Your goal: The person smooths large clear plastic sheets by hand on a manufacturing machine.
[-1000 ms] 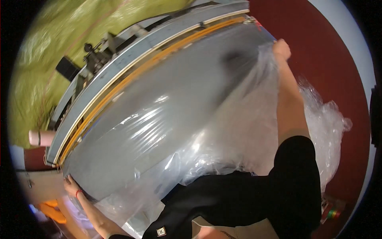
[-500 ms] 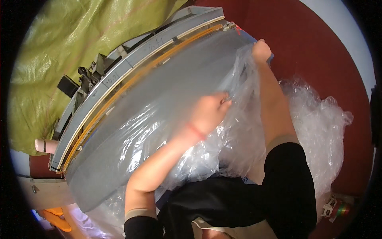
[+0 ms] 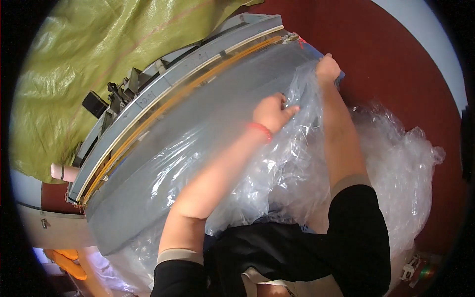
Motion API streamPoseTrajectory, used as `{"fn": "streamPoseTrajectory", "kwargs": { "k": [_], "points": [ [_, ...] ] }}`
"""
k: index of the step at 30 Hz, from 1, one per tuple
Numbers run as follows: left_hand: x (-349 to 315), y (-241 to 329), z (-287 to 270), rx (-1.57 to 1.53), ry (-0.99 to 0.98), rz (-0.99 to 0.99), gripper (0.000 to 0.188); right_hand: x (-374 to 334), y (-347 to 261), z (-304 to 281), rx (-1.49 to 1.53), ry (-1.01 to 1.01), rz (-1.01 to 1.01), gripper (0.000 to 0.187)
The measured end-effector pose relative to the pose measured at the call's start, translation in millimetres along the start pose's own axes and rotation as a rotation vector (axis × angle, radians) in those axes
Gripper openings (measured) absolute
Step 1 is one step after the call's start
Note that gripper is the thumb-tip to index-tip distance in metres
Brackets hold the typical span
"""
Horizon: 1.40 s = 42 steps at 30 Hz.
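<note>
A large sheet of clear plastic film lies in shiny folds over a grey surface and over my lap. My right hand reaches to the far corner, fingers closed on the bunched edge of the film. Left of it and nearer to me, my left hand is at the film's folds. Its thumb stands apart from the half-curled fingers, and I see nothing between them. A red bracelet circles my left wrist.
Along the surface's far side runs a grey metal frame with an orange strip. Beyond it lies a yellow-green woven sheet. A pink cylinder sticks out at the frame's left end. More film heaps on my right, over dark red floor.
My left hand has moved up and to the right, nearer my right hand, and its thumb has spread from the fingers. The right hand keeps its grip on the film.
</note>
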State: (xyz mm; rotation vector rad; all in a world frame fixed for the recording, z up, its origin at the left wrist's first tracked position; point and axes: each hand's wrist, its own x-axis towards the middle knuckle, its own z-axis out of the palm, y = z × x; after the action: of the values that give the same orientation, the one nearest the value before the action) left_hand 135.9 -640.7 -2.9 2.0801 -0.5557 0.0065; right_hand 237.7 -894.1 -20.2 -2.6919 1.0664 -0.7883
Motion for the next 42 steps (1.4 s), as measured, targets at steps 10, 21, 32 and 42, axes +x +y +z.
{"fn": "streamPoseTrajectory", "kwargs": {
  "k": [10, 21, 32, 42],
  "points": [
    [33.2, -7.5, 1.6, -0.701, 0.007, -0.293, 0.012, -3.6, -2.4, -0.1, 0.017, 0.052, -0.049, 0.018],
    [-123.4, 31.7, -133.8, -0.711, -0.729, -0.412, 0.019, 4.2, 5.1, 14.1, -0.082, 0.014, -0.037, 0.024],
    [-370.0, 6.3, -284.0, 0.817, 0.397, -0.462, 0.033, -2.6, -2.8, 15.6, -0.099, -0.098, -0.115, 0.034],
    [-466.6, -1.7, -356.3, 0.543, 1.33, -0.419, 0.03, -1.9, -5.7, 11.8, -0.117, -0.104, -0.12, 0.033]
  ]
}}
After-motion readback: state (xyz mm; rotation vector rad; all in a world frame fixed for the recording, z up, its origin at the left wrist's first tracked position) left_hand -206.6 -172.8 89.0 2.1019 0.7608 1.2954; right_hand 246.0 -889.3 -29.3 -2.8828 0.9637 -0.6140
